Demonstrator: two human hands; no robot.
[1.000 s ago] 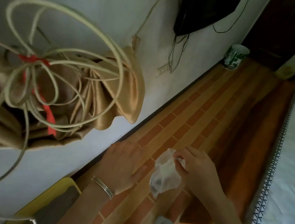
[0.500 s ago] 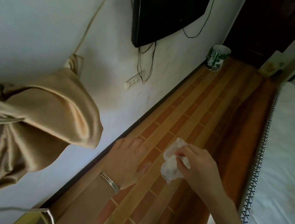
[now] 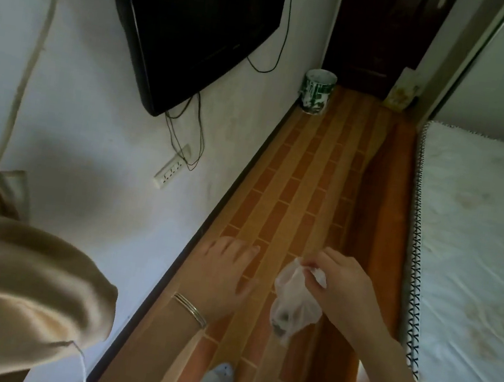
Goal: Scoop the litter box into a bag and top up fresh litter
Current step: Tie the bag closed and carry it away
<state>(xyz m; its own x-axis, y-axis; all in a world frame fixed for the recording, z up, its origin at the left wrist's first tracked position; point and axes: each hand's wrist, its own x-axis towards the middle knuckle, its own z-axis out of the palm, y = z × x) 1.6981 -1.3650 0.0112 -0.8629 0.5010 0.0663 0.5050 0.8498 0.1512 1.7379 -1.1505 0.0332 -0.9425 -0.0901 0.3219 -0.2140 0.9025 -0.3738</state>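
A small clear plastic bag [image 3: 294, 307] with dark clumps at its bottom hangs over the brick-patterned floor [image 3: 305, 172]. My right hand [image 3: 340, 287] pinches the bag's gathered top between thumb and fingers. My left hand [image 3: 222, 280], with thin bangles on the wrist, is held flat with fingers spread just left of the bag, not touching it. No litter box or scoop is in view.
A white wall [image 3: 90, 135] with a mounted black TV [image 3: 196, 21], dangling cables and a power strip [image 3: 170, 173] runs on the left. A tan bundled curtain [image 3: 13, 293] fills the lower left. A mattress [image 3: 481, 255] lines the right. A green-and-white bucket [image 3: 318, 91] stands by the dark door.
The view has swung up and right, so the curtain and rope slid out to the left. The bag now hangs lower from my right hand, showing its dark contents. My left hand stays flat.
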